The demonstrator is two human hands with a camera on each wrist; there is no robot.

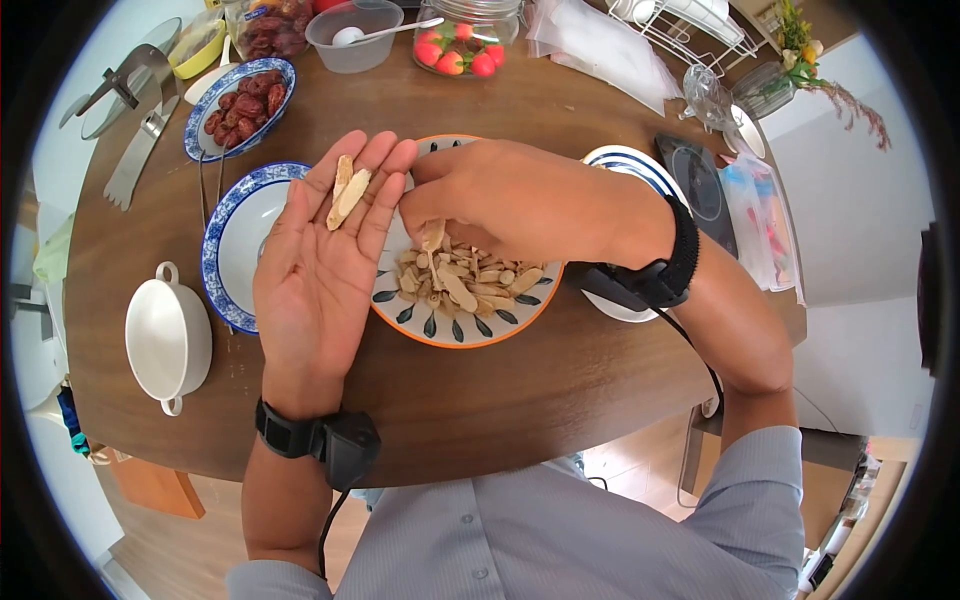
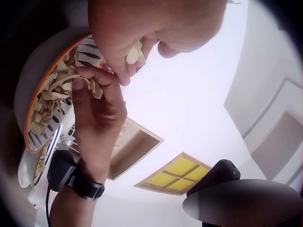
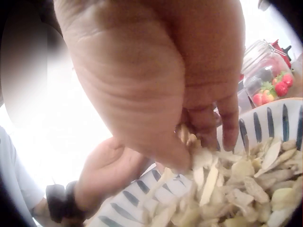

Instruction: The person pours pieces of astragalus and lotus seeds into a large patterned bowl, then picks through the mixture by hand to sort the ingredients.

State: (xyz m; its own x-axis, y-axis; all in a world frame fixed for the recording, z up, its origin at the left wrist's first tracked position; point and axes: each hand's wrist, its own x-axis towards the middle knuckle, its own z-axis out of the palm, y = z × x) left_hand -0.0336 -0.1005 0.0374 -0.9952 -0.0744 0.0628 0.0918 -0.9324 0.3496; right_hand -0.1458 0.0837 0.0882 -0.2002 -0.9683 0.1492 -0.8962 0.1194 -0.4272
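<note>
My left hand [image 1: 325, 270] lies palm up with its fingers extended, and a few pale dried root slices [image 1: 348, 200] rest on them. Just to the right, my right hand [image 1: 540, 200] reaches over a bowl with an orange rim [image 1: 460, 345] and dark leaf-like strokes inside. Its thumb and fingers pinch a thin dried slice [image 2: 96, 89], seen from the side in the left wrist view. Beneath it, many more dried root slices [image 3: 241, 194] are heaped in the bowl. The far part of the bowl is hidden behind the right hand.
A blue-rimmed white bowl [image 1: 225, 285] sits left, partly under the left hand, near a white two-handled cup [image 1: 168, 338]. Behind are a bowl of red dates [image 1: 283, 75], a clear tub [image 1: 353, 55] and a jar of strawberry-like pieces [image 1: 465, 45]. A striped plate [image 1: 640, 160] stands right.
</note>
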